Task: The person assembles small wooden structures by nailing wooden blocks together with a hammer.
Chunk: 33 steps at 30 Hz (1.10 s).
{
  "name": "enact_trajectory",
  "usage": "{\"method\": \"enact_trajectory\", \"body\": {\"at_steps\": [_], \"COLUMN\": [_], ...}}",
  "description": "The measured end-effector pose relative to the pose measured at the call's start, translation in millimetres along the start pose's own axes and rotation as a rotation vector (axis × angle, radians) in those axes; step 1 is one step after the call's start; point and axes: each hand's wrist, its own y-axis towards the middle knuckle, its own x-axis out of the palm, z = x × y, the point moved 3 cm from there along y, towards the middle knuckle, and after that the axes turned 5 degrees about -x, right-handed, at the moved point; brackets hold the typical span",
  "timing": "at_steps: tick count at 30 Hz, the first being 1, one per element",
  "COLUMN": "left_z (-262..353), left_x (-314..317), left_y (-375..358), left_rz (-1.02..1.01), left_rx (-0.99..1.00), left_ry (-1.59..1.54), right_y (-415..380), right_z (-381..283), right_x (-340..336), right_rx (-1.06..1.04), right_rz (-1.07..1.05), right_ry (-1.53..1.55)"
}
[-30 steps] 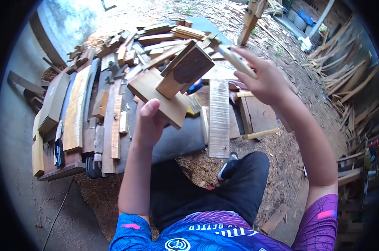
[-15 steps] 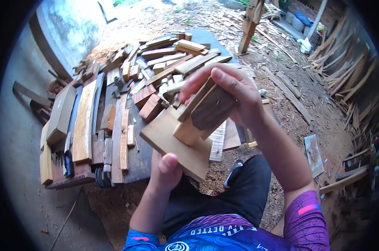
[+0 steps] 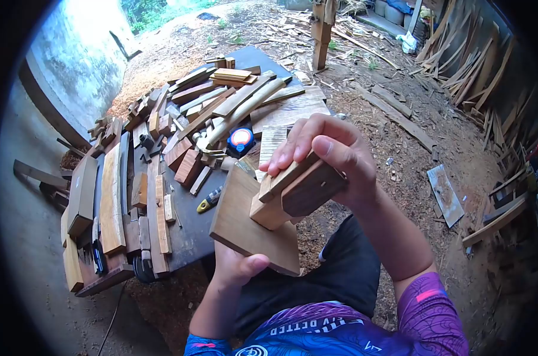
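Between my hands is a wooden piece made of a flat square board (image 3: 245,222) with a thick block post (image 3: 270,211) standing out from its face. A dark wood piece (image 3: 310,191) and a lighter strip (image 3: 289,178) lie along the post's outer end. My left hand (image 3: 240,264) grips the board's lower edge, thumb on the near side and the fingers hidden behind. My right hand (image 3: 343,154) wraps round the outer end of the post, fingers over the light strip and thumb by the dark piece. The whole piece is tilted above my lap.
Many wood offcuts (image 3: 203,113) are piled on the dark table (image 3: 191,222). Among them lie a blue tape measure (image 3: 241,140), a yellow-tipped tool (image 3: 209,200) and a hammer (image 3: 206,148). A wooden post (image 3: 322,35) stands beyond, and thin slats (image 3: 482,71) lean along the right wall.
The wooden piece has turned slightly in my hands and sits a little lower. My view has shifted, and the tape measure on the table now shows. Both hands keep their grip.
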Motion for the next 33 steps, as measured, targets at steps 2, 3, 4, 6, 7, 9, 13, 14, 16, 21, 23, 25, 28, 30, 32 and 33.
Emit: {"method": "enact_trajectory", "body": {"at_steps": [2,3,4,6,7,9,13,14,16,21,23,25,28,30,32,33], "left_z": [-9.8,-11.5,-13.6,-15.1,-15.3,-15.5,-21.6,-23.3,-19.7,-24.3,-26.0,-25.4,-24.4,-17.1,-10.1,-10.7], "left_x": [0.9,3.2,6.8,11.1,12.4,12.6,11.0,10.4,13.3,4.6,-9.1,-29.3,-67.5,-60.2,-53.7,-55.5], "left_y": [-0.4,0.4,1.3,2.2,2.7,4.0,3.5,1.3,-3.8,-4.8,-6.5,-11.7,-13.5,-6.6,2.7,4.2], "left_rz": [-0.049,-0.054,-0.061,-0.065,-0.066,-0.065,-0.098,-0.086,-0.053,-0.068,-0.069,-0.046,-0.007,0.011,0.07,0.072], "left_rx": [-0.111,-0.114,-0.124,-0.137,-0.143,-0.149,-0.165,-0.17,-0.195,-0.198,-0.161,-0.117,-0.037,-0.012,0.048,0.043], "left_ry": [-0.079,-0.072,-0.117,-0.157,-0.147,-0.134,-0.166,-0.162,-0.223,-0.187,-0.133,-0.078,0.017,-0.094,-0.189,-0.193], "right_y": [-5.1,-7.5,-9.7,-13.3,-14.7,-17.1,-18.7,-19.3,-20.1,-20.2,-15.6,-15.1,-34.3,-52.0,-64.7,-74.2], "right_z": [-1.6,-1.8,-1.5,0.9,0.2,-1.8,-2.9,-3.1,-7.3,-11.6,-12.1,-17.7,-22.0,-21.9,-15.6,-8.9], "right_x": [-1.4,-2.5,-4.1,-7.1,-7.8,-10.2,-4.4,-7.9,-12.3,-8.1,-15.0,-29.1,-104.1,-126.2,-129.8,-130.9], "right_rx": [-0.001,0.005,-0.002,-0.003,-0.006,0.017,-0.051,-0.121,-0.192,-0.218,-0.161,-0.129,0.229,0.688,0.797,0.908], "right_rz": [0.028,0.048,0.053,0.08,0.082,0.121,0.302,0.291,0.29,0.136,0.039,0.296,0.499,0.47,0.416,0.363], "right_ry": [-0.014,-0.027,-0.025,-0.016,-0.012,-0.067,-0.063,-0.16,-0.265,-0.544,-0.554,-0.495,-1.19,-1.519,-1.454,-1.383]}}
